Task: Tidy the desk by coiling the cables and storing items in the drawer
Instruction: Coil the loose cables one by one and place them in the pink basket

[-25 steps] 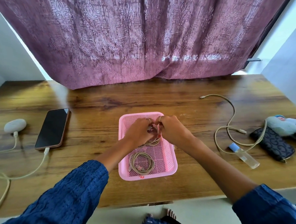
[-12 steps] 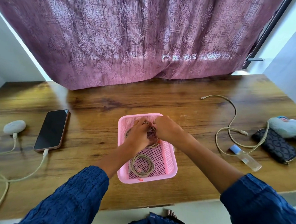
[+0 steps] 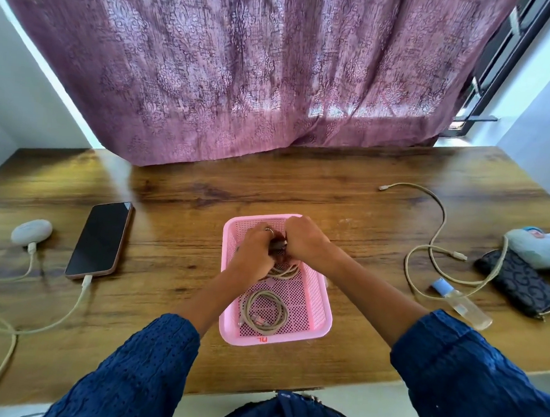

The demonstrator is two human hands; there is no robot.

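Coiling: left hand and right hand each grip a tan cable over the pink basket.
Done: one coiled cable inside.
Left: loose cable, phone on table.

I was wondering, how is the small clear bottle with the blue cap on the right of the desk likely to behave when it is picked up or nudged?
The clear bottle lies on its side, so a nudge would probably roll it. It looks small, likely light. The loose cable loops beside its cap and may drag along.
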